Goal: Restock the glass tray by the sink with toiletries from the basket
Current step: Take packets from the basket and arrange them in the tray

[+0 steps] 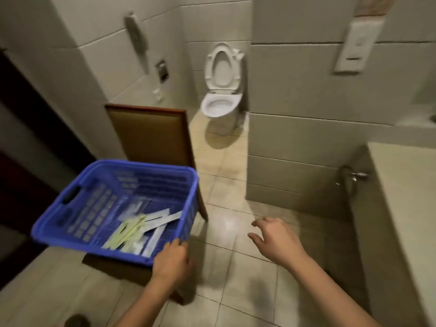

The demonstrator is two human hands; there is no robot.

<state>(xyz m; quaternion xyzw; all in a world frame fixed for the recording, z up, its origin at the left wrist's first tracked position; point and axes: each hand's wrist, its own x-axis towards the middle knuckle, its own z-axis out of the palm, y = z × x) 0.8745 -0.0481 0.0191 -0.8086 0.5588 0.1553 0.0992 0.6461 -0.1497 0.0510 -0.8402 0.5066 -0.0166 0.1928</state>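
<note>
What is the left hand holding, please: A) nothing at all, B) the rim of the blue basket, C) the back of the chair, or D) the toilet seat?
B: the left hand grips the near rim of the blue basket, with its thumb hooked over the edge.

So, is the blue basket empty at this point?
Not empty: flat yellow and white packets lie in the blue basket, covering only part of its bottom.

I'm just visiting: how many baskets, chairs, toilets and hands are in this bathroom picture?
blue basket: 1
chair: 1
toilet: 1
hands: 2, the left hand gripping the basket's rim, the right hand free
Total: 5
The packets inside the basket are too blurred to count.
</note>
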